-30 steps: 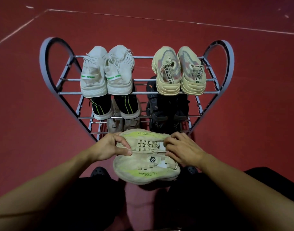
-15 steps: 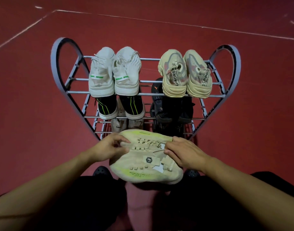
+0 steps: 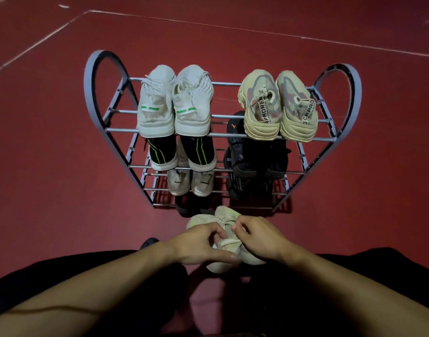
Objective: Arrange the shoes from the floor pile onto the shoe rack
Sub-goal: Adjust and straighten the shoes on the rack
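Observation from beside the person. Both hands sit close together, low in front of the shoe rack [image 3: 339, 132], gripping a pair of pale beige shoes [image 3: 226, 216] with yellow-green tint. The left hand [image 3: 203, 244] has its fingers curled round the heel opening of one shoe; the right hand [image 3: 257, 237] pinches the collar of the other. The pair hangs or rests just before the rack's front bottom rail, toes toward the rack; contact with the red floor [image 3: 50, 166] cannot be judged from here.

Rack status: white pair [image 3: 174, 103] at the top tier's left end, tan pair [image 3: 276, 105] at its right end. Lower tiers hold dark shoes; the bottom tier is too shadowed to read, possibly with room.

Handling estimate: light, soft knit uppers, stiffer foam soles. Collars crumple under a pinch, so the heel counter or the sole edge probably gives firmer purchase. Not slippery, not fragile. Loose laces may snag on the rails.
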`<state>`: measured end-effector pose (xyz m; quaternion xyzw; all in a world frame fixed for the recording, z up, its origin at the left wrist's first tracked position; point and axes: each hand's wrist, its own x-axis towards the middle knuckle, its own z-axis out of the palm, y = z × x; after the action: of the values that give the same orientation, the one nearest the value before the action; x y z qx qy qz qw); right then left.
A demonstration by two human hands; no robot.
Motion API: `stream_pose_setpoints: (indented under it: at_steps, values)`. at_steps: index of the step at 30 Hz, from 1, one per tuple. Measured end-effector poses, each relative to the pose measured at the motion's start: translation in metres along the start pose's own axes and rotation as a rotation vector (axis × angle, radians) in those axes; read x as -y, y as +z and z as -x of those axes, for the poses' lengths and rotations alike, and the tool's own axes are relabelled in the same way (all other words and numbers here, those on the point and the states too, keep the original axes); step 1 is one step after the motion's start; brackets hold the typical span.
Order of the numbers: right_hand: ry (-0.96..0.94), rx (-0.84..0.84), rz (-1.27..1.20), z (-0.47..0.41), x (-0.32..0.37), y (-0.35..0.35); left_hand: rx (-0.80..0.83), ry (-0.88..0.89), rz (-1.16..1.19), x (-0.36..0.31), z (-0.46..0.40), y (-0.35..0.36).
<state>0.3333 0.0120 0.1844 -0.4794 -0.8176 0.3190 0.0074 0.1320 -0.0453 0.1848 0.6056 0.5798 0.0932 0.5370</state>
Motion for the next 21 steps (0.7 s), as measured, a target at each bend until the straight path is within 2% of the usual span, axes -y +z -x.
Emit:
stream_pose_setpoints:
  at_steps: [3,8,11,16,19,21]
  values:
    - [0.038,0.064,-0.042,-0.004,0.0,0.008,0.045,-0.025,-0.096,-0.002,-0.003,-0.005]
    - [0.102,0.179,-0.213,-0.013,0.003,0.006,0.19,-0.069,0.141,0.0,-0.005,-0.008]
    - [0.203,0.297,-0.264,-0.016,0.0,-0.01,0.226,-0.046,0.138,0.008,-0.007,-0.008]
    - [0.295,0.416,-0.334,-0.019,-0.014,-0.024,0.161,-0.068,0.092,0.017,-0.013,-0.005]
    - [0.296,0.517,-0.2,-0.019,-0.027,-0.019,0.117,-0.087,0.009,0.017,-0.019,-0.01]
    - [0.308,0.525,-0.136,-0.02,-0.036,-0.013,0.097,-0.102,-0.077,0.014,-0.021,-0.013]
